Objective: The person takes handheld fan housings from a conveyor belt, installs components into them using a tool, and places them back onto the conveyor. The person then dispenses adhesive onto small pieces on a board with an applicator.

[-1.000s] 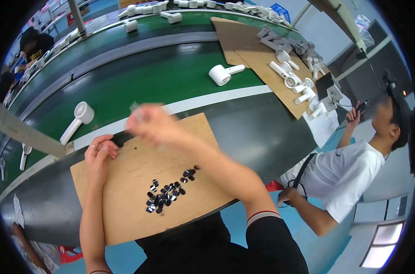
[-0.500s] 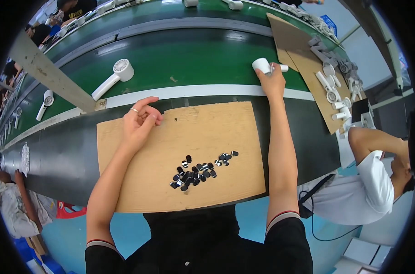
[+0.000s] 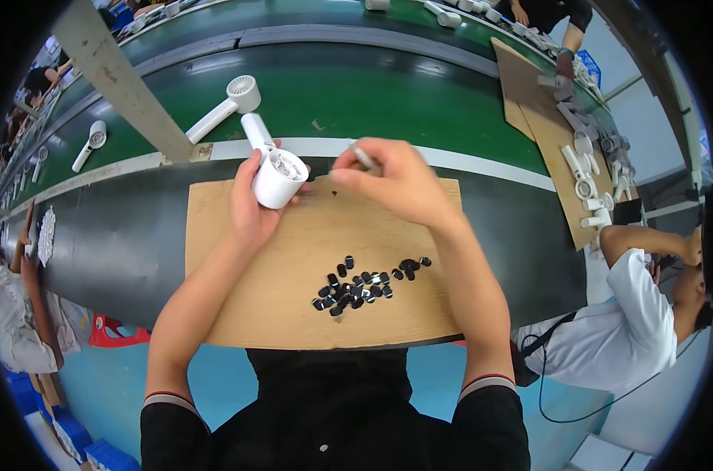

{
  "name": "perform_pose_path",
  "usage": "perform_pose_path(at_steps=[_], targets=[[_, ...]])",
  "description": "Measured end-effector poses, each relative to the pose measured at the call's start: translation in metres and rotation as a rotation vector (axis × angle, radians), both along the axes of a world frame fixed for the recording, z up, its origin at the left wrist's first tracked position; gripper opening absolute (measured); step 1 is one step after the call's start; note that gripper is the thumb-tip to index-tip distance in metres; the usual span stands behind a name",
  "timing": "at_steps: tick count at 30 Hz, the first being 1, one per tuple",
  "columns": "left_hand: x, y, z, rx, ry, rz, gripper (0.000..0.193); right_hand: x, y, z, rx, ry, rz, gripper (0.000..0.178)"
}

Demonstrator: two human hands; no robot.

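Observation:
My left hand (image 3: 254,206) is closed around a white handheld fan (image 3: 276,188) above the far part of a cardboard sheet (image 3: 246,306). The fan's handle points up and away, and its round head is turned so that the inside shows. To the right of the fan, apart from it, my right hand (image 3: 399,179) has its fingers curled, slightly blurred. A small greyish piece (image 3: 366,158) shows between those fingers; its kind I cannot make out. Nearer to me, several small, shiny black oval pieces (image 3: 356,293) lie loose on the cardboard.
Beyond the bench runs a green conveyor belt (image 3: 356,102) with another white fan (image 3: 244,94) on it. A metal post (image 3: 121,78) rises at the left. Fan parts (image 3: 584,177) lie on cardboard at the right, near a seated person in a white shirt (image 3: 607,330).
My right hand has come back from the belt at the right toward the middle. The white fan it held is now in my left hand. The view has shifted slightly.

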State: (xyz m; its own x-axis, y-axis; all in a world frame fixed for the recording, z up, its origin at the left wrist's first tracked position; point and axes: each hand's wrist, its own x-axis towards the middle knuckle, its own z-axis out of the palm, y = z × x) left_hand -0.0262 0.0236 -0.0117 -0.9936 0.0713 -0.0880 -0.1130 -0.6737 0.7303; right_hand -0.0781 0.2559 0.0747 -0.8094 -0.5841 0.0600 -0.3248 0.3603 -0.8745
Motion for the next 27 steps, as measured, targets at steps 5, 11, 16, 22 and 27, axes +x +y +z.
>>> perform_pose_path(at_steps=[5, 11, 16, 22, 27], targets=[[-0.012, 0.005, 0.013, -0.069, -0.088, 0.124, 0.052, 0.014, 0.056, 0.004, 0.211, 0.136, -0.083, 0.012], [-0.016, -0.005, -0.012, -0.131, -0.091, 0.089, 0.047, 0.093, 0.106, -0.023, 0.503, 0.159, -0.216, 0.017], [-0.015, -0.013, -0.013, -0.032, 0.086, -0.103, 0.053, 0.118, 0.103, -0.052, 0.479, 0.299, -0.315, 0.017], [-0.003, -0.003, -0.01, -0.294, 0.145, -0.077, 0.043, 0.118, 0.093, -0.048, 0.725, 0.387, -0.215, 0.014], [0.005, 0.002, -0.008, -0.29, 0.179, -0.132, 0.04, 0.104, 0.089, -0.038, 0.709, 0.445, -0.135, 0.014]])
